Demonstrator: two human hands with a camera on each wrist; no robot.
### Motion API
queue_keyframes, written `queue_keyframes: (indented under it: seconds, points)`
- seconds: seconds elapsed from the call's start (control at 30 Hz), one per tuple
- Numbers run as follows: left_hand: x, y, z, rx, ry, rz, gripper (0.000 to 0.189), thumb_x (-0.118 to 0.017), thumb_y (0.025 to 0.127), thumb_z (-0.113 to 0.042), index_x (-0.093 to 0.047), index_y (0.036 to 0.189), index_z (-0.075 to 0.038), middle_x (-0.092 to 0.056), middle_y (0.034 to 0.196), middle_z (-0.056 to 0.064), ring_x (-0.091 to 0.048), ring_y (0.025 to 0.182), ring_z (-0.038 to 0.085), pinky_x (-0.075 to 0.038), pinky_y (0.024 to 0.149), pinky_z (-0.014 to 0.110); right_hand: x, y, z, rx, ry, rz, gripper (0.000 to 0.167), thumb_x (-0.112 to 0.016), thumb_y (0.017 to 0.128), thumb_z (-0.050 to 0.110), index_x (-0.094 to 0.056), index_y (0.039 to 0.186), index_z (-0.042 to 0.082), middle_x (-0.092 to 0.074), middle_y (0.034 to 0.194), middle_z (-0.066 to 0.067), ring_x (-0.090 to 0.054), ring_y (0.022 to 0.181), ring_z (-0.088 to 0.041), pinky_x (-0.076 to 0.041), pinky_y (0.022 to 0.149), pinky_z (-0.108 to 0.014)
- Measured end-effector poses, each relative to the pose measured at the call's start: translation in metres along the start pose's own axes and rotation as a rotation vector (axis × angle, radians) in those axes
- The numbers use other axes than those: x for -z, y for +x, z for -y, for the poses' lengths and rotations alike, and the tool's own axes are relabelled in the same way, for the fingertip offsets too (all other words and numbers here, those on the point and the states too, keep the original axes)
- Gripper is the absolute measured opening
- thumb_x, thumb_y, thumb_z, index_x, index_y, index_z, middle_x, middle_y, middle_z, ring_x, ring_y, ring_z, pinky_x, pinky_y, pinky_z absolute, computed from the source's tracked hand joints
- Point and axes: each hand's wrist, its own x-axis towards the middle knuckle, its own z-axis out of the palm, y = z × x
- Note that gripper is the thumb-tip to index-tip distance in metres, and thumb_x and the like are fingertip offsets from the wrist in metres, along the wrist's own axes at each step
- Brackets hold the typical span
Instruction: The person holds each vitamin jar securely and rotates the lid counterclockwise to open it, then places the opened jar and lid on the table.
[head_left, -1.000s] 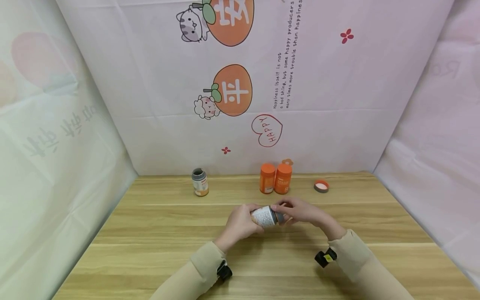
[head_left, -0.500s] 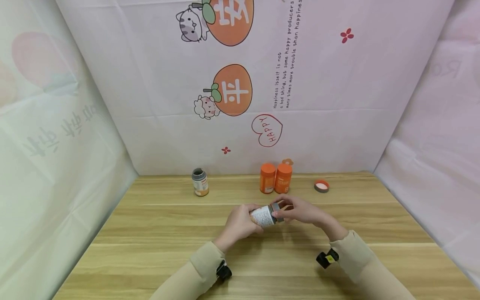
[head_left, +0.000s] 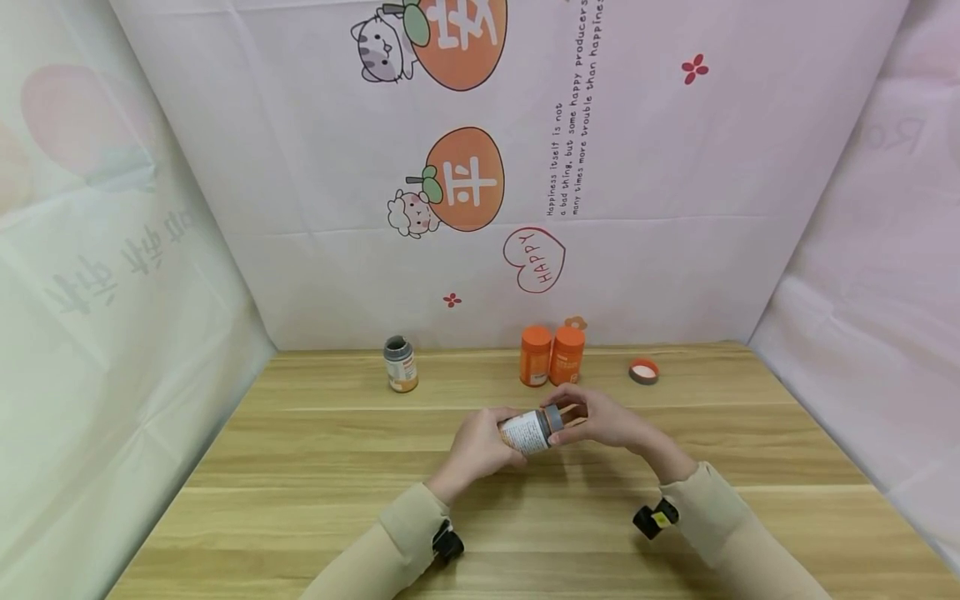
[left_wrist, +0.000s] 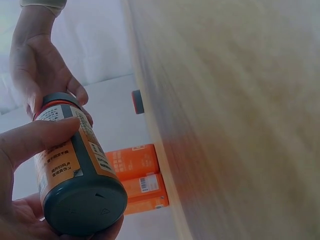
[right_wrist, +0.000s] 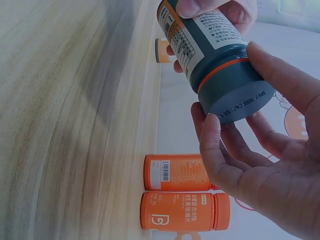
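Note:
My left hand (head_left: 480, 446) grips a grey supplement bottle (head_left: 525, 433) with a white and orange label, tilted above the table. In the left wrist view, the thumb lies across the label and the bottle's dark base (left_wrist: 85, 207) faces the camera. On the bottle's neck sits a grey cap (right_wrist: 237, 92), an orange ring showing at its lower edge. The fingers and thumb of my right hand (head_left: 603, 417) are bent around this cap, touching its sides; its flat top faces the right palm.
Two orange bottles (head_left: 535, 358) stand side by side at the table's back. Left of them is an uncapped grey bottle (head_left: 401, 367); to their right lies a loose cap (head_left: 643, 372), its inside up. A printed white cloth (head_left: 337, 275) rises behind the wooden table (head_left: 315, 467).
My right fingers have shifted around the cap, their grasp changing and leaving more of it visible. The left hand and its bottle have barely moved.

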Motion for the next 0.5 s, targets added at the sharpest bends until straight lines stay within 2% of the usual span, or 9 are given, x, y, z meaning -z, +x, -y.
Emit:
queue_keyframes:
  seconds: [0.23, 0.5]
  points:
    - [0.0010, 0.0013, 0.0009, 0.009, -0.018, 0.006, 0.059, -0.088, 0.054, -0.012, -0.070, 0.110, -0.013, -0.070, 0.095, 0.000, -0.057, 0.077, 0.010, -0.046, 0.067, 0.026, 0.0000, 0.0009, 0.0003, 0.039, 0.023, -0.009, 0.051, -0.079, 0.076, 0.016, -0.055, 0.120, 0.009, -0.055, 0.121, -0.017, -0.058, 0.106, -0.032, -0.051, 0.088, -0.042]
    - [0.0020, 0.0020, 0.0028, 0.007, -0.065, 0.016, 0.057, -0.087, 0.054, -0.013, -0.070, 0.108, -0.012, -0.070, 0.096, 0.001, -0.058, 0.076, 0.011, -0.047, 0.065, 0.026, 0.0000, 0.0013, -0.0006, 0.098, 0.004, -0.034, 0.052, -0.082, 0.072, 0.015, -0.056, 0.117, 0.013, -0.058, 0.120, -0.010, -0.055, 0.111, -0.031, -0.050, 0.091, -0.044]
